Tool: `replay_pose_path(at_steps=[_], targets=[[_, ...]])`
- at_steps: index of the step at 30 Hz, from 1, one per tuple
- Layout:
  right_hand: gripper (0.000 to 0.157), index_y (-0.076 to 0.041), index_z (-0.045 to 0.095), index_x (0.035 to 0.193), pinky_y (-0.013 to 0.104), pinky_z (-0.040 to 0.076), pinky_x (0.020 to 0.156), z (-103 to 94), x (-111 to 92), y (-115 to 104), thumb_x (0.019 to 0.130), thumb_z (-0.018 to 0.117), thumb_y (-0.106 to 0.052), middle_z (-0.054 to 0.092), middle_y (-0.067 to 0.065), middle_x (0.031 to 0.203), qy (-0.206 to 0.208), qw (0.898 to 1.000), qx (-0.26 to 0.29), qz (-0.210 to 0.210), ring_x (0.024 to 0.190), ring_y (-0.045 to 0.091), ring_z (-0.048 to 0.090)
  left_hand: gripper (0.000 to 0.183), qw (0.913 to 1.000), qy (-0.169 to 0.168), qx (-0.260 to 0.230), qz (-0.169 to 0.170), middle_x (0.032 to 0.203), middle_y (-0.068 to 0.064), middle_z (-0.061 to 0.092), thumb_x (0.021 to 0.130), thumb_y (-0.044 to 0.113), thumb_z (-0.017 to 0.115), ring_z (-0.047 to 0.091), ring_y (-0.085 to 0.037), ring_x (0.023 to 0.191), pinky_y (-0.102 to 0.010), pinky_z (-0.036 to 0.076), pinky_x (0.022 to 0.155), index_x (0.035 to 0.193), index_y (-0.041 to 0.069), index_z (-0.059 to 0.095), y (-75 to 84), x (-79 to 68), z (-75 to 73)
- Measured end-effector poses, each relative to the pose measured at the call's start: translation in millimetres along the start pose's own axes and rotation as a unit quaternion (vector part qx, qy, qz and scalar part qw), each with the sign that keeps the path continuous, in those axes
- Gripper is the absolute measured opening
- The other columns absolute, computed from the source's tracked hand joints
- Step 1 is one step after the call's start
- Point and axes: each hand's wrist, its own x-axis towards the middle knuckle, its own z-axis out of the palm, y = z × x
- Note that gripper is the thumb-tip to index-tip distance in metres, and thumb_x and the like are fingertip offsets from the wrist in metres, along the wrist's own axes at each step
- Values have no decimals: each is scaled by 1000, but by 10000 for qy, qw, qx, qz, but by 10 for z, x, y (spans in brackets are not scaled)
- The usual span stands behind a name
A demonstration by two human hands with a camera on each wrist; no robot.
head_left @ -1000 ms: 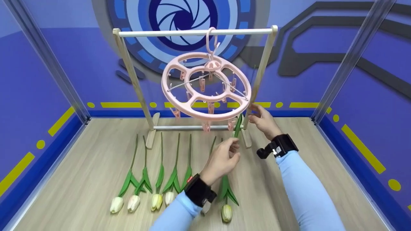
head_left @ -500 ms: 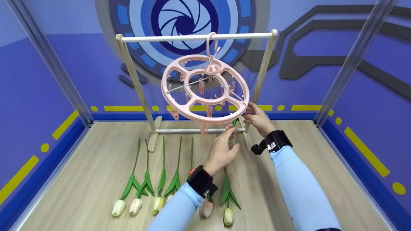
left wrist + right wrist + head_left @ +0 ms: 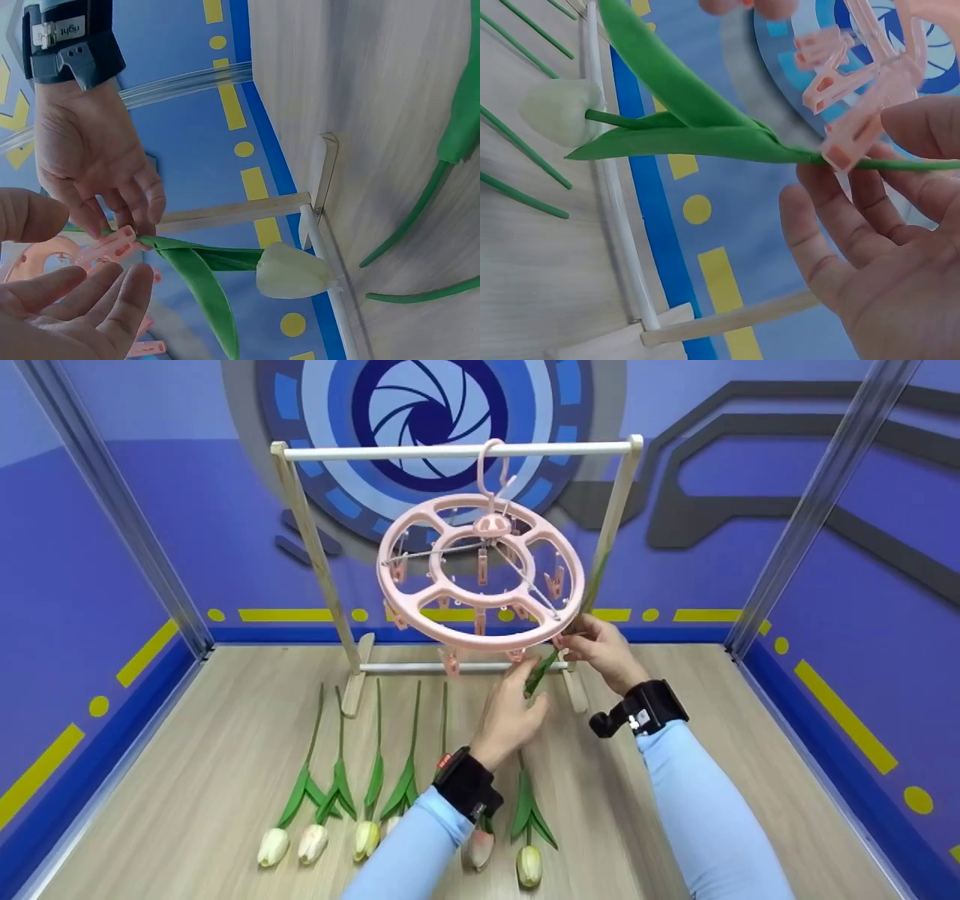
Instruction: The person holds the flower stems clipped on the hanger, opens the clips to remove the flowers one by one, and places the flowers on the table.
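My right hand [image 3: 604,652] holds a tulip [image 3: 690,139] by its green stem at the near right of a pink round clip hanger [image 3: 480,642]. The pale flower hangs down, and the stem's end rises past the hanger's rim. In the right wrist view, a pink clip [image 3: 849,141] sits across the stem just above the leaves; the thumb lies against it and the fingers are behind the stem. My left hand [image 3: 510,724] is close beside the leaves. Its thumb and fingers are spread apart around nothing in the left wrist view. In the head view it hides the flower.
The hanger hooks over the white top bar [image 3: 360,453] of a wooden stand [image 3: 319,551]. Several tulips lie in a row on the table, among them a white one [image 3: 274,847] and a yellow one [image 3: 529,866]. Patterned blue walls [image 3: 750,577] enclose the table.
My right hand has moved left to the hanger's rim, and the tulip's stem now points up beside it. The hanger has turned slightly. My left hand has shifted up and a little left.
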Motion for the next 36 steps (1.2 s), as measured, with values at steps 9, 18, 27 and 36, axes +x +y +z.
replay_pose_path(at_steps=[9,18,27,36], targets=[[33,8,63,126,27,54,74,91,-169,-38,98,68,-9,66,7,104,27,9983,-555,-186,88,17,63,45,9993,227,301,35,130,-23,66,89,-3,65,63,-37,121,-47,51,103,133,-7,62,-112,0,66],[30,8,63,122,24,52,66,213,-307,-133,98,69,-8,65,12,100,1,9957,-716,-584,77,15,61,34,9988,467,59,123,120,-18,68,88,-4,68,65,-35,110,-48,52,95,122,-3,69,-175,-94,73],[36,10,55,130,24,52,64,334,-441,-254,97,65,-1,64,12,96,-215,9947,-575,-829,72,11,62,21,9919,1040,407,606,105,-15,67,86,-2,73,65,-28,99,-40,55,86,107,-2,73,-125,-283,72],[38,12,54,130,25,55,66,471,-553,-330,96,66,0,55,23,117,-309,9951,-395,-854,73,11,63,19,9854,1409,729,623,100,-9,67,86,2,78,64,-25,94,-41,53,83,105,2,74,-69,-441,0]])
